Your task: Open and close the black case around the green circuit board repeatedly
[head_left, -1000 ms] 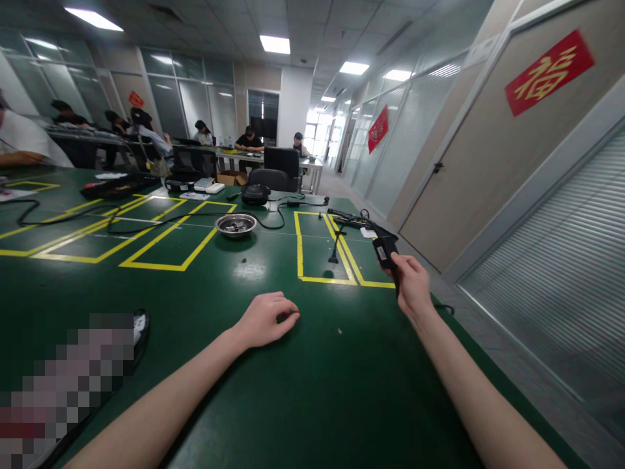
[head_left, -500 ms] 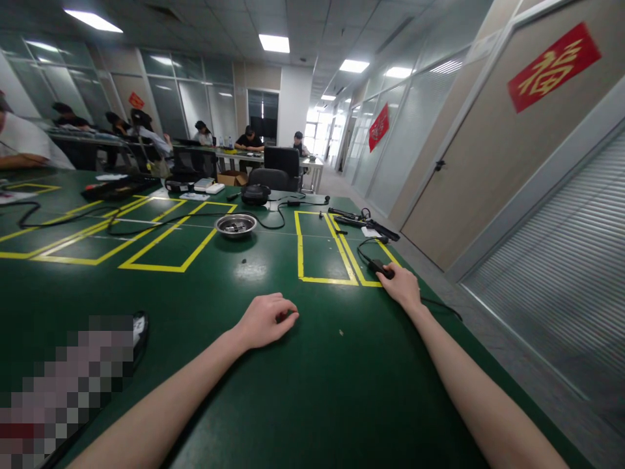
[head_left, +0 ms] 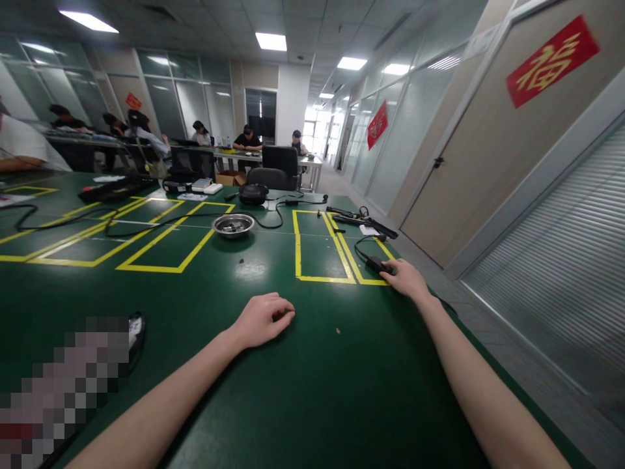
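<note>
My left hand [head_left: 263, 319] rests on the green table [head_left: 312, 391] near its middle, fingers curled in loosely against the thumb, and nothing shows in it. My right hand [head_left: 407, 279] lies low on the table by the right edge with its fingers stretched forward. Its fingertips touch a small black adapter [head_left: 375, 264] that lies on the yellow tape line. A thin black cable [head_left: 360, 244] loops away from the adapter toward the far side.
Yellow tape rectangles [head_left: 297, 254] mark the tabletop. A metal bowl [head_left: 233, 225] stands mid-table, with black cables [head_left: 146, 228] running left. Long black tools [head_left: 364, 223] lie at the far right corner, and the table's right edge [head_left: 454, 319] is close. People sit at far tables [head_left: 247, 140].
My right hand held the black adapter lifted above the table; it brought it down onto the yellow line, and its fingers now lie stretched against it. The left hand stayed put.
</note>
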Tool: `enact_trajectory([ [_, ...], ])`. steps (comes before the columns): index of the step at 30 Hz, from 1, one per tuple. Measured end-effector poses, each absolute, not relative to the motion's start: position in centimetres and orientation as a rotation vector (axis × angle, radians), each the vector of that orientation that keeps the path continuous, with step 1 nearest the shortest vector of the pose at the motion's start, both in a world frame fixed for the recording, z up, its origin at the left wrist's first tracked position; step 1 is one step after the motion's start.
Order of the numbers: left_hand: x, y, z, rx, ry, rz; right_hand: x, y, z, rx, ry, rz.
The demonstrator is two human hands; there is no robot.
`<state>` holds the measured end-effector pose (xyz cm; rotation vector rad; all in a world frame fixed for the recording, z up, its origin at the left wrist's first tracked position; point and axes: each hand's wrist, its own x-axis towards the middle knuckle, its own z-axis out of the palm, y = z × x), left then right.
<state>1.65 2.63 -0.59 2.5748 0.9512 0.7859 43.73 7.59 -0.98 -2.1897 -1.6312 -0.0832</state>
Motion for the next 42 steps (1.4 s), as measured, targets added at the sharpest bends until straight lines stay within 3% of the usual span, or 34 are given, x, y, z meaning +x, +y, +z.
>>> enact_trajectory([
  [21,1.7,2.8,-0.8,2.560,0.931,0.768,45.0,7.8,-1.0,-2.317,-1.192,0.148],
  [42,1.7,2.7,-0.6,2.580,0.930,0.735,44.2,7.6,-0.7,-2.208,-1.633,-0.034],
])
